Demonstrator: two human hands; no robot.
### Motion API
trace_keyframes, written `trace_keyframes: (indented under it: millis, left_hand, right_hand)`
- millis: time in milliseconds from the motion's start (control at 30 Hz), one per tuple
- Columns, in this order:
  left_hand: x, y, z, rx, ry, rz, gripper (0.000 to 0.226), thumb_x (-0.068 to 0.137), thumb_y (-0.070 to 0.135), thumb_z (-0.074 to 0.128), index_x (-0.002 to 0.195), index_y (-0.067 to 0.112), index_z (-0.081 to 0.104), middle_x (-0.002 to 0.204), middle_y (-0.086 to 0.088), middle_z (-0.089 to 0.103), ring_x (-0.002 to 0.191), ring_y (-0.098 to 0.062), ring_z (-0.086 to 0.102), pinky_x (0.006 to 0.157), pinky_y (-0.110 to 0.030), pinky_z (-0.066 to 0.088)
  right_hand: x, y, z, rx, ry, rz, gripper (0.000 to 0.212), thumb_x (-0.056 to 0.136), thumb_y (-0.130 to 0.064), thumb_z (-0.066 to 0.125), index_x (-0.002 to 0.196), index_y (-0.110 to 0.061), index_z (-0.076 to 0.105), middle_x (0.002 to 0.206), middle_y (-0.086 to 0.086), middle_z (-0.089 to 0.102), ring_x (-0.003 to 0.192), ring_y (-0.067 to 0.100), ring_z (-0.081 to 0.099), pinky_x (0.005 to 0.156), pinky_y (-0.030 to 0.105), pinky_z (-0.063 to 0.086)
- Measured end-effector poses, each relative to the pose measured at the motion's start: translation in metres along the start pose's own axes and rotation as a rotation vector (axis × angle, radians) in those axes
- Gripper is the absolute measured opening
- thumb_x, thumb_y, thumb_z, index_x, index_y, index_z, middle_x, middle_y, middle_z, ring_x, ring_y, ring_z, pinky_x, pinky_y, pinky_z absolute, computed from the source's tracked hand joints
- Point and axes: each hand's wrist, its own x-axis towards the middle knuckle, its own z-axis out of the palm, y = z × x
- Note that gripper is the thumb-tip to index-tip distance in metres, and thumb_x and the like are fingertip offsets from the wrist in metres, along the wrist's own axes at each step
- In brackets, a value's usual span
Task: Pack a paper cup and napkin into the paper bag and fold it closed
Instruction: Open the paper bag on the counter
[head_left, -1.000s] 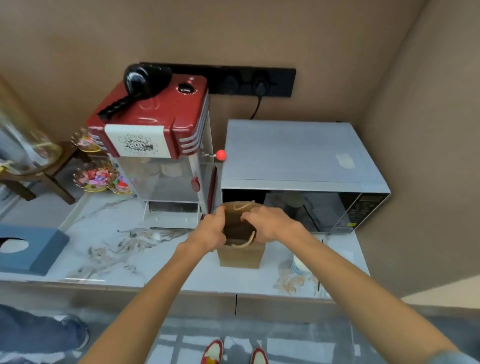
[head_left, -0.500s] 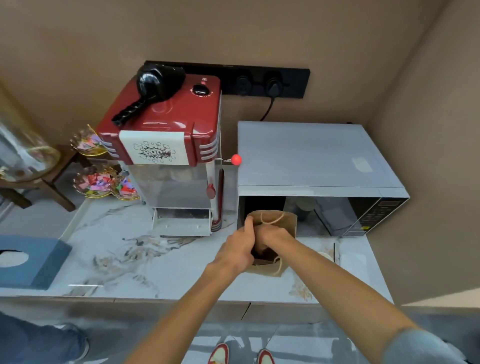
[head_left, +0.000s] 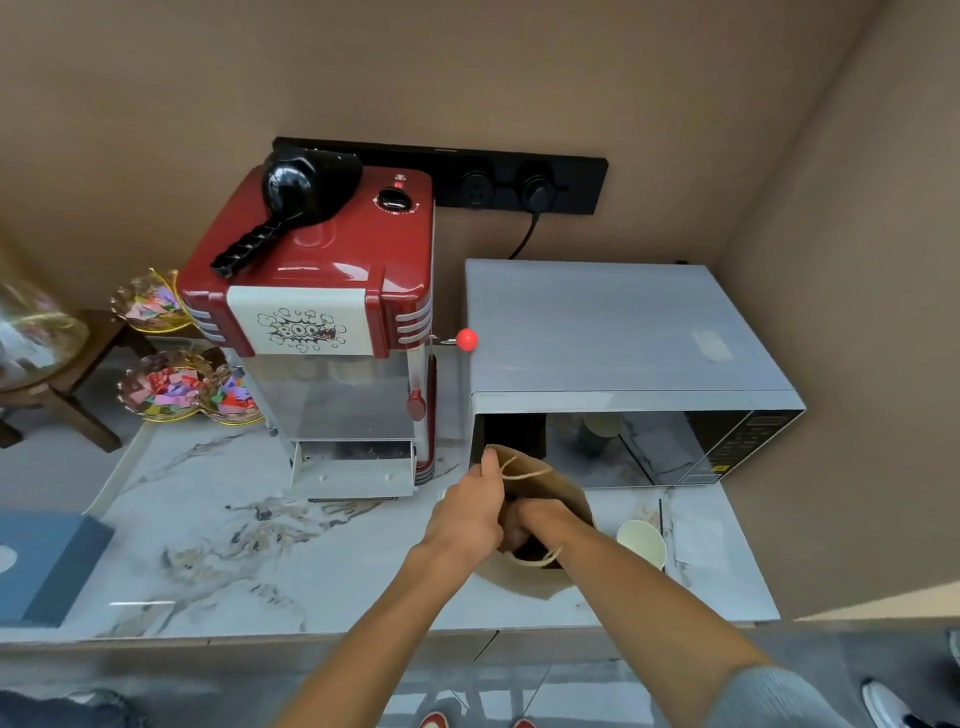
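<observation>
A brown paper bag (head_left: 558, 486) with twine handles stands open on the marble counter in front of the microwave. My left hand (head_left: 467, 512) grips the bag's left rim, thumb up along the edge. My right hand (head_left: 540, 522) reaches down into the bag's mouth, its fingers hidden inside. A pale paper cup (head_left: 643, 540) lies on its side just right of the bag, mouth toward me. A white napkin (head_left: 696, 535) lies flat on the counter to the right of the cup.
A silver microwave (head_left: 623, 332) stands behind the bag and a red popcorn machine (head_left: 332, 312) to its left. Bowls of coloured wrappers (head_left: 176, 389) sit at far left, a blue box (head_left: 47, 566) near the left front edge. The wall closes in on the right.
The view has shifted so the bag sits further right. My right hand has gone deeper into the bag, and the paper cup has come into view beside it.
</observation>
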Motion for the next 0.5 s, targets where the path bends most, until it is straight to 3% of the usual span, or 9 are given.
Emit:
trace_keyframes:
  millis: [33, 133, 233, 300, 400, 500]
  left_hand:
    - [-0.001, -0.001, -0.001, 0.024, -0.018, 0.017, 0.089, 0.082, 0.002, 0.065, 0.149, 0.029, 0.013, 0.136, -0.009, 0.051, 0.112, -0.030, 0.058, 0.091, -0.041, 0.055]
    - [-0.005, -0.003, -0.001, 0.082, -0.039, 0.061, 0.089, 0.080, -0.002, 0.063, 0.146, 0.034, 0.016, 0.133, -0.007, 0.053, 0.098, -0.025, 0.056, 0.076, -0.036, 0.053]
    - [-0.009, -0.004, 0.001, 0.116, -0.058, 0.090, 0.089, 0.080, -0.003, 0.066, 0.144, 0.034, 0.018, 0.133, -0.005, 0.049, 0.101, -0.028, 0.059, 0.080, -0.040, 0.059]
    - [-0.010, -0.005, 0.003, 0.130, -0.054, 0.087, 0.087, 0.080, -0.002, 0.068, 0.142, 0.033, 0.019, 0.132, -0.004, 0.041, 0.096, -0.027, 0.058, 0.079, -0.038, 0.061]
    - [-0.008, -0.009, 0.004, 0.065, -0.059, 0.084, 0.093, 0.081, -0.004, 0.066, 0.144, 0.039, 0.013, 0.140, 0.003, 0.034, 0.086, -0.021, 0.055, 0.065, -0.029, 0.058]
    - [-0.009, -0.009, 0.003, 0.020, -0.083, 0.121, 0.105, 0.079, -0.011, 0.059, 0.151, 0.043, 0.005, 0.158, 0.013, 0.024, 0.104, -0.024, 0.060, 0.074, -0.031, 0.060]
  right_hand:
    - [0.000, -0.001, -0.001, 0.026, -0.017, 0.012, 0.024, 0.102, -0.020, 0.045, 0.121, -0.017, 0.059, 0.124, 0.008, 0.060, 0.133, 0.024, 0.047, 0.110, 0.027, 0.035]
    - [-0.002, 0.000, -0.006, 0.103, -0.104, 0.155, 0.025, 0.095, -0.020, 0.061, 0.120, -0.018, 0.061, 0.126, 0.008, 0.060, 0.122, 0.027, 0.053, 0.097, 0.036, 0.041]
    - [-0.002, 0.005, -0.007, 0.177, -0.098, 0.182, 0.053, 0.085, -0.022, 0.074, 0.134, -0.019, 0.055, 0.132, 0.008, 0.060, 0.116, 0.029, 0.057, 0.086, 0.039, 0.043]
    - [-0.001, 0.008, -0.008, 0.192, -0.091, 0.178, 0.064, 0.081, -0.023, 0.078, 0.139, -0.022, 0.050, 0.135, 0.008, 0.058, 0.118, 0.031, 0.055, 0.092, 0.040, 0.045]
    - [-0.004, 0.009, -0.009, 0.159, -0.113, 0.151, 0.072, 0.080, -0.026, 0.079, 0.143, -0.023, 0.045, 0.138, 0.009, 0.056, 0.124, 0.035, 0.054, 0.099, 0.046, 0.047]
    - [-0.006, 0.010, -0.011, 0.142, -0.122, 0.113, 0.070, 0.082, -0.026, 0.078, 0.143, -0.022, 0.045, 0.137, 0.009, 0.057, 0.122, 0.035, 0.056, 0.092, 0.045, 0.047]
